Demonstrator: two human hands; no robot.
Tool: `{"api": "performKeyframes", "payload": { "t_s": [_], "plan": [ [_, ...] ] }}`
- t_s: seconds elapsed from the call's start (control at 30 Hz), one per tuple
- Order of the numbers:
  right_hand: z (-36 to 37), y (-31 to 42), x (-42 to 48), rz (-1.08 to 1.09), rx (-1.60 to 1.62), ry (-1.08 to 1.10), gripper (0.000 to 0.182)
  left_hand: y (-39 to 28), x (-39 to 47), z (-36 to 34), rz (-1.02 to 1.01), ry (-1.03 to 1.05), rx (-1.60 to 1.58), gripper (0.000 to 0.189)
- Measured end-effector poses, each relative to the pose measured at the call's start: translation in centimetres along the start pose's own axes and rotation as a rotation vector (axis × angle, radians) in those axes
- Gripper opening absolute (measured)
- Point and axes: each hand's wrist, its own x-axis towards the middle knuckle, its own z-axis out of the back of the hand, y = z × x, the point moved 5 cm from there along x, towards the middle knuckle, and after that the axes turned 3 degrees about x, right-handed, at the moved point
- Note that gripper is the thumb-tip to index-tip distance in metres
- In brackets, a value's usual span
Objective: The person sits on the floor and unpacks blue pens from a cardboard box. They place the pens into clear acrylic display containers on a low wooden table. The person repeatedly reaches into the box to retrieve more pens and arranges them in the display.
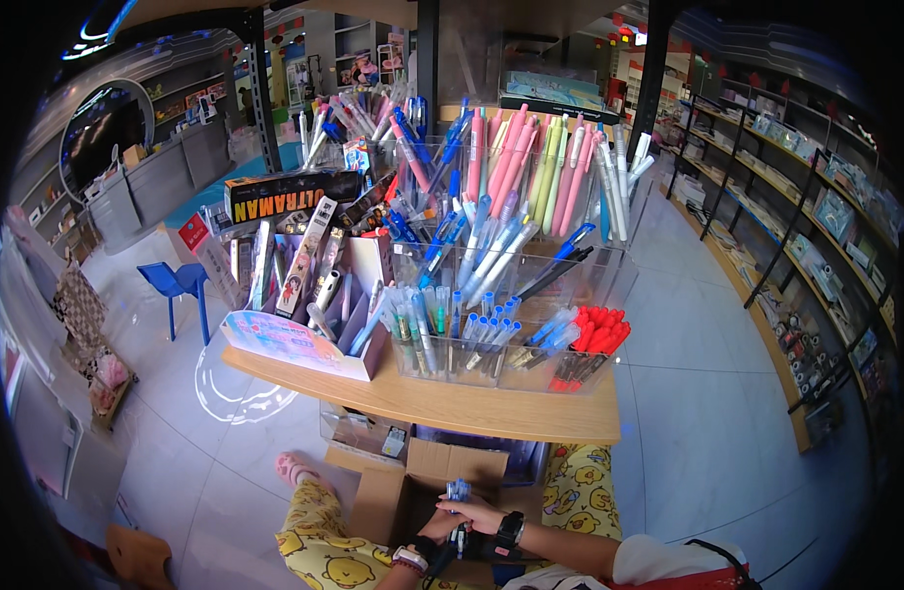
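Note:
Low in the head view, my left hand (pixel 441 525) and my right hand (pixel 483 514) meet around a bundle of pens (pixel 458 490). Blue tops stick up above my fingers, and dark ends show below them. My fingers partly cover the bundle, so how each hand grips it is hard to make out. Beneath and just beyond my hands stands an open cardboard box (pixel 378 501) with its flaps folded out. Its inside is dark and mostly hidden.
Above my hands juts a wooden shelf (pixel 452 407). It carries a clear acrylic pen organizer (pixel 444 363) with several compartments of pens, and a cardboard display box (pixel 297 343). A clear bin (pixel 363 435) sits below. A blue chair (pixel 179 284) stands left; stocked racks (pixel 791 221) line the right.

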Motion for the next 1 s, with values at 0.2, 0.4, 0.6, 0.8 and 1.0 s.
{"api": "performKeyframes", "payload": {
  "t_s": [0.2, 0.4, 0.6, 0.8, 1.0],
  "plan": [
    [1.7, -1.4, 2.7, 0.181, -0.087, -0.087, 0.024, -2.9, -0.7, -1.4, -0.125, 0.011, -0.080, 0.033],
    [2.5, -2.2, 0.9, -0.023, -0.009, -0.183, 0.023, 0.4, 1.0, -0.9, 0.016, 0.169, -0.024, 0.050],
    [2.3, -0.8, -1.5, -0.160, -0.098, -0.431, 0.022, -0.6, 0.0, -0.8, 0.026, -0.023, 0.251, 0.095],
    [5.1, -1.9, 1.3, 0.070, 0.192, -0.339, 0.018, -1.0, -0.2, -1.9, 0.043, 0.127, 0.347, 0.129],
    [6.2, 1.3, 0.3, 0.275, 0.409, -0.410, 0.010, -0.9, -0.8, -2.6, 0.293, 0.152, 0.012, 0.118]
  ]
}}
